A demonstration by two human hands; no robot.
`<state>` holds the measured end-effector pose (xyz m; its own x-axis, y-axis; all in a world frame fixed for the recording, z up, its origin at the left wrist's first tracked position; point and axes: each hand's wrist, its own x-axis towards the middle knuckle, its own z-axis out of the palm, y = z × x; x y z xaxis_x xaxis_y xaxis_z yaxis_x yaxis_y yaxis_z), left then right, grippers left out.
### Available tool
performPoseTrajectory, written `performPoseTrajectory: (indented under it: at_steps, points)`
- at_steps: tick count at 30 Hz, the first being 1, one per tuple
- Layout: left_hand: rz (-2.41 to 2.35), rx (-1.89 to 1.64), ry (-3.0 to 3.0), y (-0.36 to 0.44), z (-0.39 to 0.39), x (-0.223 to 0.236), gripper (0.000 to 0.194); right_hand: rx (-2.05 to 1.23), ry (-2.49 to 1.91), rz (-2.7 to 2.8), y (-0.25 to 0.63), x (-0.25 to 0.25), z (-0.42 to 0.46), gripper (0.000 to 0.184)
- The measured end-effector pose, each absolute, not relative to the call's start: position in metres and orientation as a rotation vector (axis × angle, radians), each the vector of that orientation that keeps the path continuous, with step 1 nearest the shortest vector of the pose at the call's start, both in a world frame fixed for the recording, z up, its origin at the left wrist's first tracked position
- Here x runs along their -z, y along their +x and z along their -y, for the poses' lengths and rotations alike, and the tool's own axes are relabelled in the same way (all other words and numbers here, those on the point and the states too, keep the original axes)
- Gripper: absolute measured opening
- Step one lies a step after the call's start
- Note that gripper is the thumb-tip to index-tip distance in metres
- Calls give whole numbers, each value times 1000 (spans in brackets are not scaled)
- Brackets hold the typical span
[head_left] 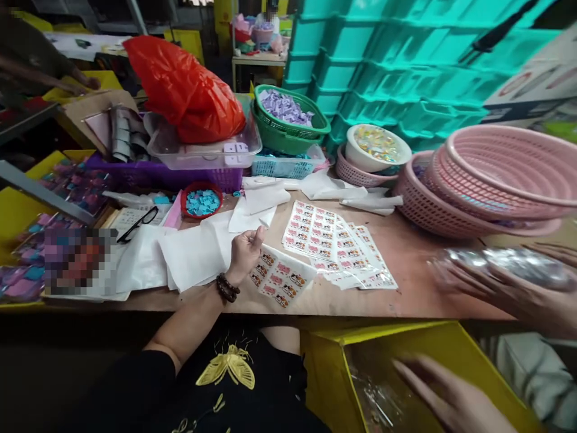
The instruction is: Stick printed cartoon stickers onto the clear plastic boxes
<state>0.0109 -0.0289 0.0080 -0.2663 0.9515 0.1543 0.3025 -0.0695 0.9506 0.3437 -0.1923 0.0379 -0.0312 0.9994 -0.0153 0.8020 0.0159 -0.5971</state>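
My left hand (246, 255), with a dark bead bracelet at the wrist, is closed on the edge of a sticker sheet (282, 278) printed with pink lettering and small cartoon figures. The sheet is tilted up over the table's front edge. Beside it on the table lies a fanned pile of similar sticker sheets (315, 231). Low on the right, my right hand (439, 391) is over a yellow bin (406, 337); it is blurred, fingers stretched out, nothing visible in them. Clear plastic pieces (381, 403) lie inside the bin below it.
At right, another person's hands (509, 291) press on clear plastic packs (473, 264). White backing papers (193, 252), glasses (137, 225) and a red bowl of blue pieces (202, 203) are on the left. Pink baskets (451, 180) and stacked turquoise crates (383, 72) stand behind.
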Motion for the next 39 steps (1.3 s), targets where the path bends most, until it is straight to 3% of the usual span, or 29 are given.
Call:
performPoseTrajectory:
  at_steps: [1, 4, 8, 10, 13, 16, 17, 20, 27, 33, 39]
  points:
    - [-1584, -1361, 1381, 14, 30, -8, 59, -574, -1735, 1880, 324, -43, 174, 27]
    - [-1572, -1365, 1423, 19, 35, -9, 58, -419, -1377, 1835, 252, -50, 118, 69]
    - [-1655, -1378, 1438, 0, 42, -9, 57, -871, -1304, 1707, 188, -36, 80, 45]
    - [-1686, -1351, 1446, -16, 45, -10, 57, -977, -1330, 1592, 183, -29, 74, 43]
    - [-1654, -1290, 1628, -35, 46, -19, 42, -1046, -1339, 1536, 187, -28, 70, 44]
    - [-1453, -1069, 2028, -43, 42, -35, 64, -1063, -1355, 1602, 187, -34, 68, 44]
    - [-1354, -940, 2096, -44, 39, -40, 63, -1046, -1367, 1636, 187, -36, 68, 43]
    - [-1122, -566, 1910, -43, 30, -50, 37, -994, -1395, 1713, 187, -41, 67, 44]
    - [-1050, -403, 1721, -30, 25, -45, 37, -1033, -1413, 1611, 197, -39, 68, 44]
    - [-1049, -210, 1582, -23, 19, -38, 40, -839, -1294, 1839, 210, -38, 74, 28]
    - [-897, -47, 1328, -17, 9, -30, 42, -177, -1194, 2194, 220, -25, 80, 22]
